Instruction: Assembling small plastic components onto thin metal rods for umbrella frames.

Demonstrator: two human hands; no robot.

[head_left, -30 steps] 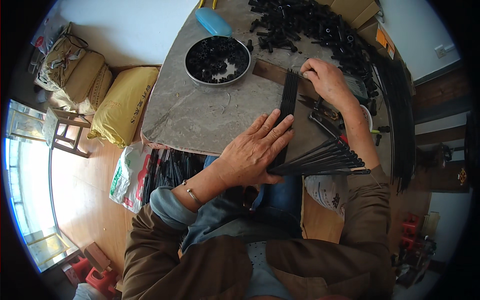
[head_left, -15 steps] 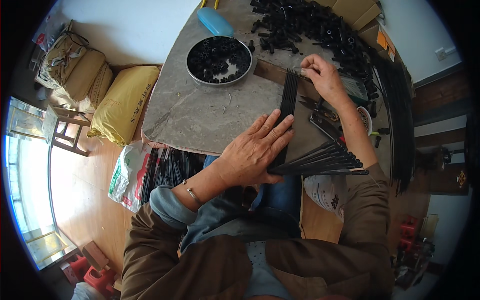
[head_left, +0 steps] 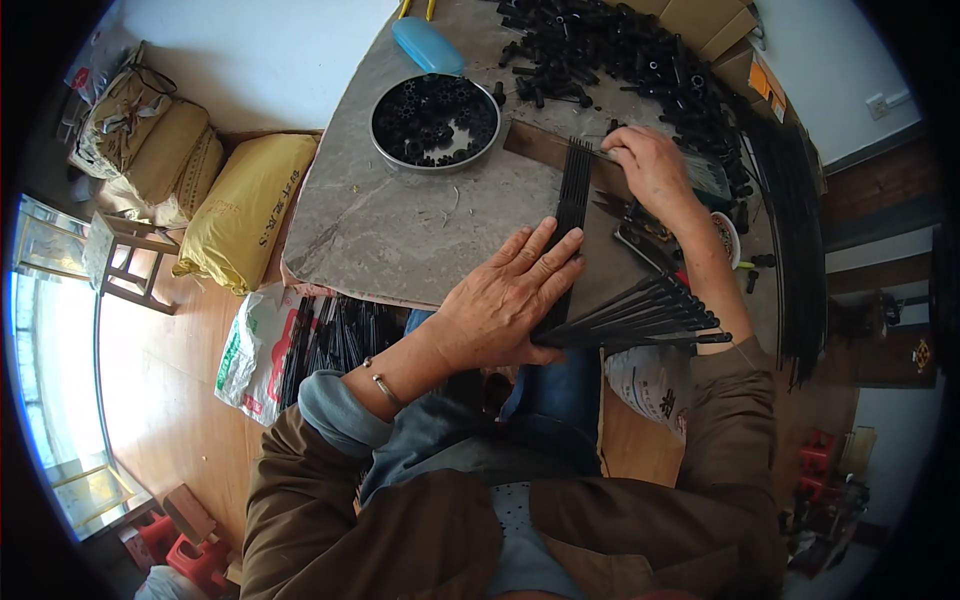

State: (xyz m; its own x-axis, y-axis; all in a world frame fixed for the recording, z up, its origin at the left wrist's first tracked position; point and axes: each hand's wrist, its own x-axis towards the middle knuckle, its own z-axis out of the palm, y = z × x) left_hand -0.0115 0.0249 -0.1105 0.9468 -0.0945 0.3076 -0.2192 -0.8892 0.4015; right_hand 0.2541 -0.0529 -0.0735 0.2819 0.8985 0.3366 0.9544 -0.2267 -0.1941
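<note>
A flat row of thin black rods (head_left: 572,205) is laid lengthwise on the grey, stone-like table (head_left: 400,225), its far end touching a wooden strip (head_left: 540,148). The left hand (head_left: 505,300) is pressed palm-down on the near part of the row, its fingers (head_left: 545,262) spread flat and straight, with nothing clasped. The right hand (head_left: 655,175) is set at the far end of the row, its fingers curled narrow over the rod tips; whether a rod is pinched cannot be told. A fanned bundle of similar rods (head_left: 640,320) lies beside the left hand at the table's near edge. A round metal dish (head_left: 435,122) holds small black toothed parts, and a loose heap of black plastic pieces (head_left: 620,50) lies farther back. A smooth blue oval case (head_left: 427,45) lies beyond the dish.
</note>
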